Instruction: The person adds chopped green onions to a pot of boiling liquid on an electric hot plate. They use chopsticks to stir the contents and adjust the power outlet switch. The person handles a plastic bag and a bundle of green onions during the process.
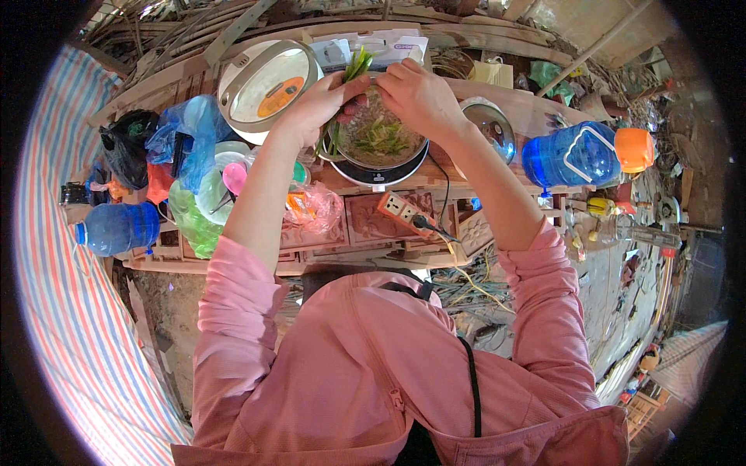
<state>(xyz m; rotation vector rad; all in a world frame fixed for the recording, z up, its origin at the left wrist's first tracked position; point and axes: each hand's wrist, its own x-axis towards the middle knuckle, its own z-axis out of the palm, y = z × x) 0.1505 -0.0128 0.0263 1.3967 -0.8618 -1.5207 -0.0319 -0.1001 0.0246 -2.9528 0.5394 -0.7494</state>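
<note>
A pan (pixel 416 153) of bubbling liquid sits on a round-fronted electric cooker (pixel 373 175), with cut green stalks (pixel 382 140) floating in it. Over its left rim, my left hand (pixel 325 105) is closed around a bunch of long green stalks (pixel 358 64), possibly scallions; their ends stick out above the fingers and hang down below. My right hand (pixel 420 95) is above the pan's far right side, its fingers bent and pinched together. Whatever they may hold is hidden.
A white rice cooker (pixel 268 87) stands left of the pan, a glass lid (pixel 491 128) right of it. Blue water jugs (pixel 567 155) flank the bench. Plastic bags (pixel 203 128) and bowls crowd the left. A power strip (pixel 402 208) with a plugged cord lies at the near edge.
</note>
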